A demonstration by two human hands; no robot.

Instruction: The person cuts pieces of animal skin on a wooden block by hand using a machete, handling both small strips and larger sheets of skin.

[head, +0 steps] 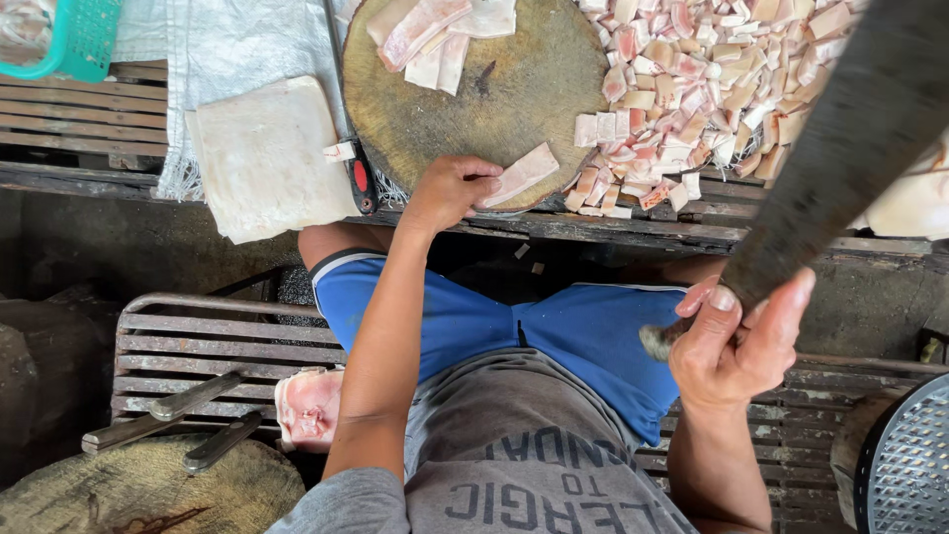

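Pork strip (521, 174), pale with a pink edge, is lying at the near rim of the round wooden chopping block (474, 94), and the left hand (450, 190) is curling its fingers over the strip's near end, pinning it to the wood; the right hand (736, 341) is closing tight around the handle of a big dark cleaver (840, 148), whose blade is rising up and to the right, above the heap. Going by size: the slatted wooden table (79, 109) is carrying everything, weathered and grey, with a white woven sack (232, 44) spreading over part of it; a slatted bench (198, 341) is standing below, over a dark, grimy floor; a heap of diced pork pieces (692, 89) is covering the table to the right of the block; a broad white slab of fat (265, 158) is resting left of the block; more long strips (435, 35) are lying at the block's far edge; a second wooden block (148, 494) is sitting at lower left, with two knives (173, 405) lying across the bench beside it; a chunk of raw meat (308, 405) is sitting by the person's thigh; a teal basket (74, 40) is peeking in at the top left corner.
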